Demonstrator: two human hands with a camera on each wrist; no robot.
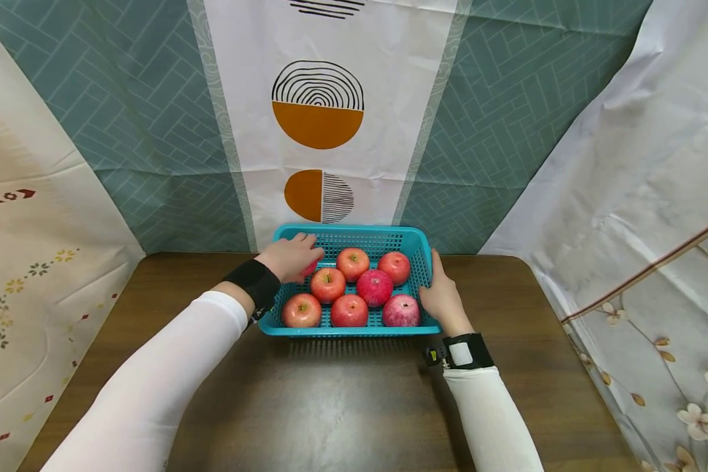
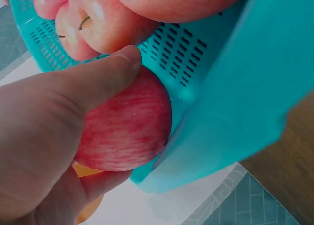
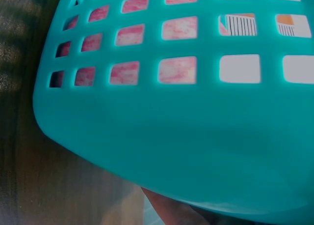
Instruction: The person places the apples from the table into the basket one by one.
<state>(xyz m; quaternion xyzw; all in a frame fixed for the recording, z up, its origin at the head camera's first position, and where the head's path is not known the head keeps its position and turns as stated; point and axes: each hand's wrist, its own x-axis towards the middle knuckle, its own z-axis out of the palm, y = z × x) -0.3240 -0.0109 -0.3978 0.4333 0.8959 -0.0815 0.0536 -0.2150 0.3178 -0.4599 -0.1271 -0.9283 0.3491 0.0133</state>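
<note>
A turquoise plastic basket [image 1: 354,332] with slotted walls stands on the brown table and holds several red apples [image 1: 349,310]. At its back left corner, my left hand [image 1: 288,258] grips a red apple [image 2: 128,126], thumb across the top and fingers curled underneath. That apple sits close against the basket's wall in the left wrist view and is mostly covered by the hand in the head view. My right hand [image 1: 444,300] holds the basket's right rim, thumb on the inner side and fingers along the outside. In the right wrist view the basket wall hides most of that hand.
The wooden table [image 1: 318,406] reaches toward the front. A patterned cloth [image 1: 324,39] hangs right behind the basket, and pale floral cloths [image 1: 613,216] flank the table. Beside the gripped apple lie other apples [image 2: 105,23] in the basket.
</note>
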